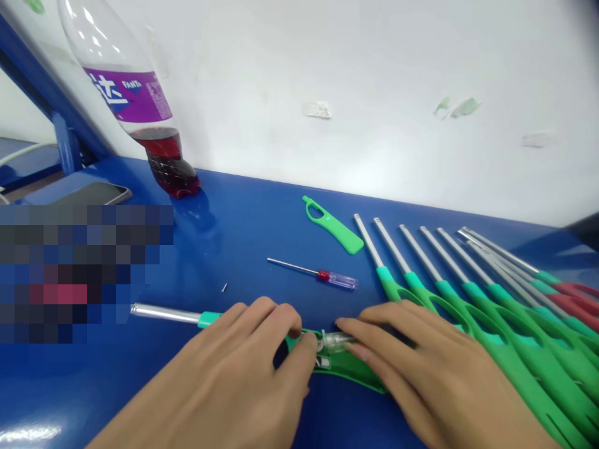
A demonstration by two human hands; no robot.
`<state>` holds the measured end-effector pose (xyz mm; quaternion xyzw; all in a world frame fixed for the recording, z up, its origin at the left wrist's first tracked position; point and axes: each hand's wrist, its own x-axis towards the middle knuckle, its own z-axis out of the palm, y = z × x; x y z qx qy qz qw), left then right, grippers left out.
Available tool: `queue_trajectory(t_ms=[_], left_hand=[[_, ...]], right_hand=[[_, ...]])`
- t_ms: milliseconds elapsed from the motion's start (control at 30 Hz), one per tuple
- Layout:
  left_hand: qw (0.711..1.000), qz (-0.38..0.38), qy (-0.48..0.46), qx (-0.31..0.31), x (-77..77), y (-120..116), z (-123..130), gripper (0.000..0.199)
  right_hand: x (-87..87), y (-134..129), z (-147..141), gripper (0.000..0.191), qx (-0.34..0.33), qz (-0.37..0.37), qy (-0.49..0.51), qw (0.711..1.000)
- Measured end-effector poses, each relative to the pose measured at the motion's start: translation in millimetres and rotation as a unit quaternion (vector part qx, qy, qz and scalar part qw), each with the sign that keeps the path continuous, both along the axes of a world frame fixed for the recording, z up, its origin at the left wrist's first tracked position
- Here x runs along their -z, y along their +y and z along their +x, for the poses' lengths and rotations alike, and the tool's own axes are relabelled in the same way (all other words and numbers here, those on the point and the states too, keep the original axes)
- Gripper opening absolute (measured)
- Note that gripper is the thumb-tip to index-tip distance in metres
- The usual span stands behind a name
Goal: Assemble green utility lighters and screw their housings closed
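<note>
A green long-nosed lighter (353,369) lies opened up near the table's front, its metal tube (163,313) pointing left. My left hand (248,368) is closed around its middle, thumb and fingertips pressed at the small inner parts. In my right hand (412,355), thumb and fingers pinch a clear plastic fuel tank (337,341) at the lighter's handle end. Part of the tank and the handle is hidden by my fingers. Beyond my hands lie a screwdriver (337,279) with a clear purple handle, a loose green cover half (334,227) and a small screw (224,287).
Several assembled green lighters (486,330) lie in a row at the right, with red ones (578,296) at the far edge. A Fanta bottle (161,140) stands at the back left near a phone (93,194). Behind the blue table (234,212) rises a white wall (374,75).
</note>
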<state>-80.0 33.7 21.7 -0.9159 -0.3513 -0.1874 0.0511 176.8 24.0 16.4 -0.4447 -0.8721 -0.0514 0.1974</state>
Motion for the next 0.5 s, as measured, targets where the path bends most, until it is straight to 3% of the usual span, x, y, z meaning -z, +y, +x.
queue_trajectory(t_ms=[233, 500], left_hand=[[0.995, -0.066, 0.08, 0.005, -13.2, 2.6, 0.2, 0.024], [0.992, -0.08, 0.093, -0.003, -13.8, 2.7, 0.8, 0.026]], right_hand=[[2.3, 0.1, -0.7, 0.038, -0.003, 0.019, -0.003, 1.0], [1.6, 0.4, -2.3, 0.041, -0.015, 0.036, -0.012, 0.999]])
